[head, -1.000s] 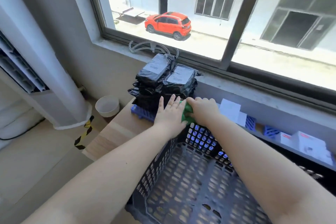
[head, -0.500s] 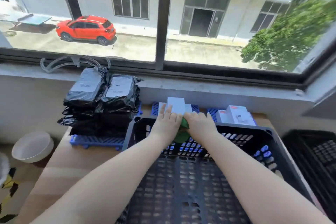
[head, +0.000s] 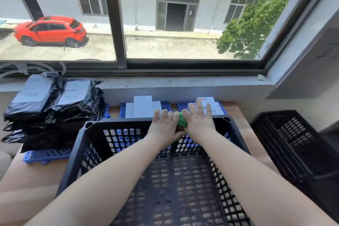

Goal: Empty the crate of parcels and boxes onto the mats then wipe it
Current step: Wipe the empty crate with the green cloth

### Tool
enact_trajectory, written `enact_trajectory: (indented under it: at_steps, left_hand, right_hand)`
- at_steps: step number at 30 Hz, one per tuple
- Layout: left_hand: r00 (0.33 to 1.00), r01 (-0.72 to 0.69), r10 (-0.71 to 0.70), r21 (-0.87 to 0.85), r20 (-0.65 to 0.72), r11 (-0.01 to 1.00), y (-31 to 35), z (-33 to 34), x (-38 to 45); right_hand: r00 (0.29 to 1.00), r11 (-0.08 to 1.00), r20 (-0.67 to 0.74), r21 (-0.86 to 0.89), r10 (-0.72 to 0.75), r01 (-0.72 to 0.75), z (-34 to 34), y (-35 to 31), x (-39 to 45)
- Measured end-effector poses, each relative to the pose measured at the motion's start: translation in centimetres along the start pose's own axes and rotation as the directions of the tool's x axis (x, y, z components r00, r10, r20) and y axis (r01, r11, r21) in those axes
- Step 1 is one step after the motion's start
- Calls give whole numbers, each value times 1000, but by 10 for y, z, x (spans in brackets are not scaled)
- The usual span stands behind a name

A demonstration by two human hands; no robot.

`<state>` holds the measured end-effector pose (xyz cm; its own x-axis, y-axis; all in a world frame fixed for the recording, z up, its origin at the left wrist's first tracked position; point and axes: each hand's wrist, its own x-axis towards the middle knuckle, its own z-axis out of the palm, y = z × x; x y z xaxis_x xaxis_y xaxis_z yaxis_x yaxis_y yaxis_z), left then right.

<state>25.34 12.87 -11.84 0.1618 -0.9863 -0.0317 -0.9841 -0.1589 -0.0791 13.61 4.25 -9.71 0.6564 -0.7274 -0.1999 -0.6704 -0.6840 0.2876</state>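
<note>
A dark perforated crate [head: 117, 134] stands on the wooden table in front of me with nothing inside. My left hand [head: 165, 126] and my right hand [head: 199, 123] lie side by side on its far rim, both pressing a green cloth [head: 182, 119] against the top edge. Black plastic parcels [head: 49, 104] with white labels are stacked on a blue mat [head: 44, 155] at the left. White boxes [head: 142, 106] sit on a second blue mat [head: 167, 105] behind the crate. More white boxes [head: 213, 105] with red print rest on a third mat at the right.
A second dark crate [head: 293, 139] stands lower down to the right of the table. The window sill [head: 183, 83] and wall run just behind the mats. A grey panel [head: 311, 64] juts out at the upper right. The table edge [head: 256, 143] drops off at the right.
Both hands and the green cloth have slid to the right along the crate's far rim, from its left corner to right of the middle. My view has turned right with them.
</note>
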Motion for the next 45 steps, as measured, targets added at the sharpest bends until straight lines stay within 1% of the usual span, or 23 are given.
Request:
enact_trajectory:
  at_steps: [2, 4, 7, 10, 14, 17, 19, 22, 23, 25, 27, 30, 33, 34, 36, 38, 40, 42, 45]
  left_hand:
    - [999, -33, 33, 3, -7, 999, 14, -6, 8]
    - [997, -75, 75, -5, 2, 997, 29, -11, 18]
    - [987, -154, 156, -36, 43, 987, 55, -21, 36]
    - [977, -195, 201, -78, 78, 978, 80, -29, 55]
    - [967, -247, 252, -89, 47, 965, 101, -34, 75]
    - [955, -291, 295, -94, 27, 952, 105, -36, 85]
    - [940, -340, 341, -72, 5, 938, 111, -38, 90]
    - [910, -411, 413, -54, 28, 910, 123, -42, 97]
    - [899, -434, 436, -49, 44, 900, 127, -42, 99]
    - [871, -485, 486, -29, 73, 874, 134, -39, 98]
    - [840, -538, 538, -12, 68, 843, 140, -33, 93]
    - [789, -614, 614, -12, 27, 790, 145, -24, 82]
    - [714, -700, 700, -5, 25, 714, 151, -20, 67]
    - [687, -726, 726, 3, 29, 687, 154, -19, 61]
    - [633, -774, 774, 13, 12, 633, 158, -16, 50]
    - [575, -818, 817, 6, -47, 576, 161, -15, 38]
    - [525, -849, 845, -1, -102, 528, 165, -15, 28]
    - [503, -863, 856, -19, -122, 504, 170, -11, 19]
    - [488, -873, 862, -70, -135, 483, 177, -9, 6]
  right_hand:
    - [999, 999, 28, -32, 18, -17, 4, 18, -1]
    - [997, 998, 51, -14, 55, -55, 9, 39, -1]
    - [988, 991, 83, 31, 130, -133, 19, 75, -4]
    - [976, 983, 126, 24, 178, -182, 24, 102, -10]
    - [969, 972, 148, 96, 198, -213, 26, 120, -20]
    - [971, 955, 106, 191, 212, -229, 29, 131, -27]
    - [970, 958, 95, 158, 225, -238, 31, 138, -33]
    - [965, 971, 188, 118, 182, -206, 31, 145, -48]
    - [961, 970, 220, 138, 165, -198, 31, 147, -53]
    - [949, 941, 252, 230, 188, -248, 29, 145, -65]
    - [928, 896, 265, 290, 263, -336, 28, 138, -79]
    - [881, 838, 272, 295, 388, -460, 34, 123, -104]
    - [842, 788, 258, 302, 473, -536, 42, 110, -134]
    - [831, 773, 273, 311, 485, -553, 43, 107, -144]
    - [794, 729, 352, 329, 495, -600, 44, 101, -166]
    - [739, 677, 450, 327, 501, -659, 44, 97, -187]
    - [696, 646, 478, 299, 535, -702, 46, 91, -207]
    - [652, 594, 460, 286, 603, -752, 50, 80, -227]
    - [569, 460, 430, 337, 701, -821, 58, 53, -255]
